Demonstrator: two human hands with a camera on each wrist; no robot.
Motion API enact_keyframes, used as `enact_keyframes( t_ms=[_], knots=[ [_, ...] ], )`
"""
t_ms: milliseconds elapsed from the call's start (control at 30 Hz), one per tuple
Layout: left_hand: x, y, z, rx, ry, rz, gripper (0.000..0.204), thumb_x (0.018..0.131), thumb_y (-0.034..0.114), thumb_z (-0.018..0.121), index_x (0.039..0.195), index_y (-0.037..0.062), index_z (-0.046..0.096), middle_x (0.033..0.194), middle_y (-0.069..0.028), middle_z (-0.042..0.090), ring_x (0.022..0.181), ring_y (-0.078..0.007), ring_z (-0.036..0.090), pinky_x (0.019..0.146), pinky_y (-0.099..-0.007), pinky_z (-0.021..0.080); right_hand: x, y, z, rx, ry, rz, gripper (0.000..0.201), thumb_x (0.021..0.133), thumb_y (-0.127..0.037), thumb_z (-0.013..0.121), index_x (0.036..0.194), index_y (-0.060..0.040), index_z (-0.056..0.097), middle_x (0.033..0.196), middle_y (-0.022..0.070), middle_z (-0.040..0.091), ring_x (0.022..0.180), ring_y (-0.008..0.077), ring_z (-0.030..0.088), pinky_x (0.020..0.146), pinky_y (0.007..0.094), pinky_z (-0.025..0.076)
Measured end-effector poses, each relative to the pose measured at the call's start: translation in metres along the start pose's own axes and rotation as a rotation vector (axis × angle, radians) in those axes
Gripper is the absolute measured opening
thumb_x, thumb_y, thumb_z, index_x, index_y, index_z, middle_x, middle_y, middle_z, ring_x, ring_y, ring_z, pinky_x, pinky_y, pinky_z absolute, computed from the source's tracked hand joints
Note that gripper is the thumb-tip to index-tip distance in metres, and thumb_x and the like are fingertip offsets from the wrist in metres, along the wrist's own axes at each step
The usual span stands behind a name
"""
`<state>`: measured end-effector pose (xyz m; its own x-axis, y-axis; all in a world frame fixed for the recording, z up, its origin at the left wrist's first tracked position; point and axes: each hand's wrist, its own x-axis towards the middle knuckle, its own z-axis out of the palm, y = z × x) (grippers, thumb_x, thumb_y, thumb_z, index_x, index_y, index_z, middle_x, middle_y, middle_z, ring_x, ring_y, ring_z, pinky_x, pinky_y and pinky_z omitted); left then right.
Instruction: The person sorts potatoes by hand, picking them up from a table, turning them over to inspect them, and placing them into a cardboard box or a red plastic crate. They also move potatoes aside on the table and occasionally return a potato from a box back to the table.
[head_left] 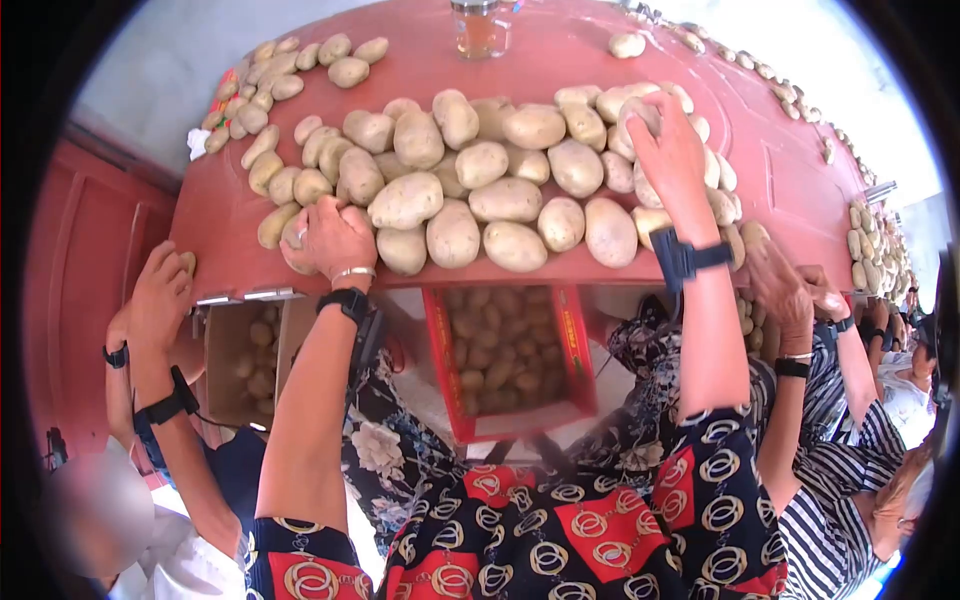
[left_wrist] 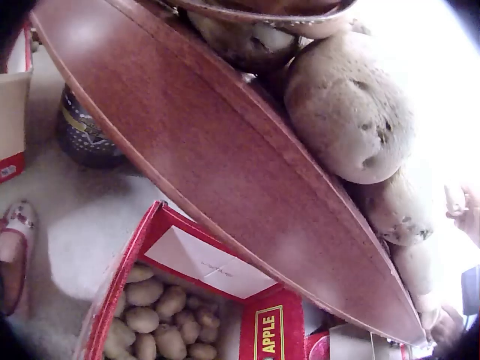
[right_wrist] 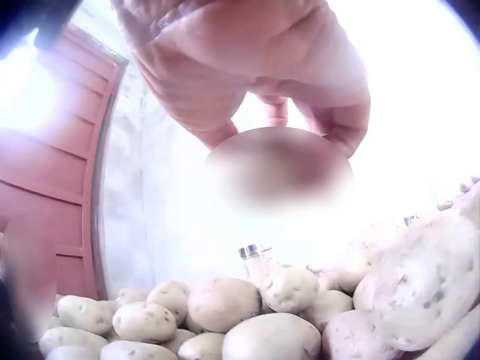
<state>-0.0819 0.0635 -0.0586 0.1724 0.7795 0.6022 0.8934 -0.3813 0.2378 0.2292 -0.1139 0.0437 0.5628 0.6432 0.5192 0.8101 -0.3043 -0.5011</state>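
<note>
The left hand (head_left: pixel 341 240) grips an oval pale-brown potato (head_left: pixel 292 250) and the right hand (head_left: pixel 676 160) pinches another; handling looks unfinished, with many potatoes loose on the red worktop (head_left: pixel 570 66), others boxed in red cardboard (head_left: pixel 440 365) below.

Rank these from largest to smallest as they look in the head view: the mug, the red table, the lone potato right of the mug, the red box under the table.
1. Red table
2. Red box
3. Mug
4. Lone potato
</note>
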Motion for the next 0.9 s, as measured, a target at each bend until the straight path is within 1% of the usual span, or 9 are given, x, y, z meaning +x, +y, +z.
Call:
enact_keyframes(
  t_ms=[67,267,333,467,567,700,767,833,900],
  knots=[
    [-0.003,-0.002,0.007,-0.074,0.027,0.002,0.020,0.078,0.020,0.044,0.080,0.0070,0.059,0.084,-0.0167,0.061,0.083,-0.0359,0.055,0.078,-0.0442,0.041,-0.012,0.010,0.017,-0.125,-0.071,0.018,0.030,0.082,-0.025,0.055,0.106,-0.0080,0.050,0.096,0.0166,0.061,0.087,0.0313,0.059,0.076,0.0420,0.043],
    [-0.005,-0.003,0.007,-0.087,-0.018,-0.005,0.020,0.078,0.020,0.044,0.082,0.0070,0.058,0.084,-0.0161,0.061,0.087,-0.0349,0.055,0.080,-0.0449,0.040,-0.006,0.018,0.027,-0.300,-0.255,0.131,0.030,0.082,-0.025,0.053,0.109,-0.0115,0.049,0.102,0.0143,0.062,0.098,0.0333,0.057,0.082,0.0467,0.039],
    [-0.004,0.000,0.004,-0.050,-0.028,-0.050,0.014,0.074,0.023,0.048,0.080,0.0142,0.058,0.085,-0.0081,0.059,0.095,-0.0287,0.053,0.088,-0.0654,0.020,-0.003,0.023,0.021,-0.145,-0.182,0.088,0.029,0.083,-0.022,0.054,0.109,-0.0100,0.051,0.102,0.0150,0.062,0.098,0.0324,0.057,0.082,0.0418,0.042],
    [-0.004,-0.007,0.013,-0.043,-0.068,-0.043,0.013,0.074,0.023,0.048,0.080,0.0153,0.058,0.088,-0.0080,0.060,0.096,-0.0287,0.053,0.088,-0.0638,0.020,-0.020,0.016,-0.007,0.337,0.170,0.101,0.020,0.085,-0.018,0.058,0.102,-0.0069,0.058,0.094,0.0082,0.064,0.088,0.0190,0.060,0.075,0.0303,0.046],
    [-0.005,-0.011,0.014,0.100,0.042,0.022,0.017,0.076,0.029,0.047,0.080,0.0199,0.061,0.085,-0.0063,0.063,0.089,-0.0278,0.057,0.083,-0.0603,0.029,-0.063,-0.019,-0.026,0.893,-0.340,0.181,0.009,0.085,-0.012,0.062,0.090,-0.0049,0.061,0.080,0.0023,0.063,0.073,0.0064,0.058,0.064,0.0201,0.046],
    [0.001,-0.016,0.022,0.147,0.009,0.010,0.021,0.077,0.031,0.045,0.080,0.0198,0.062,0.087,-0.0072,0.065,0.093,-0.0281,0.058,0.086,-0.0575,0.027,-0.121,-0.039,0.022,0.805,-1.093,0.171,0.014,0.086,-0.012,0.059,0.092,-0.0002,0.060,0.082,0.0031,0.062,0.077,0.0097,0.058,0.069,0.0234,0.047],
    [0.000,-0.014,0.017,0.127,-0.018,0.017,0.022,0.077,0.031,0.044,0.080,0.0197,0.062,0.087,-0.0074,0.065,0.093,-0.0284,0.058,0.086,-0.0579,0.026,-0.149,-0.028,0.063,0.511,-1.240,-0.070,0.021,0.085,-0.014,0.054,0.100,0.0002,0.058,0.088,0.0088,0.064,0.080,0.0162,0.059,0.072,0.0296,0.047],
    [0.001,-0.014,0.018,0.078,-0.019,0.024,0.024,0.078,0.030,0.041,0.081,0.0192,0.063,0.089,-0.0089,0.065,0.093,-0.0297,0.058,0.085,-0.0588,0.024,-0.173,-0.011,0.092,0.347,-1.320,0.033,0.026,0.081,-0.010,0.048,0.101,0.0011,0.060,0.097,0.0188,0.063,0.091,0.0305,0.061,0.078,0.0389,0.047],
    [-0.001,-0.011,0.015,0.070,-0.018,0.013,0.025,0.078,0.031,0.041,0.082,0.0194,0.063,0.088,-0.0089,0.065,0.093,-0.0296,0.057,0.085,-0.0582,0.024,-0.214,0.033,0.135,0.180,-1.325,0.046,0.028,0.081,-0.009,0.046,0.103,0.0014,0.059,0.101,0.0199,0.062,0.093,0.0313,0.060,0.078,0.0400,0.047]
  ],
)
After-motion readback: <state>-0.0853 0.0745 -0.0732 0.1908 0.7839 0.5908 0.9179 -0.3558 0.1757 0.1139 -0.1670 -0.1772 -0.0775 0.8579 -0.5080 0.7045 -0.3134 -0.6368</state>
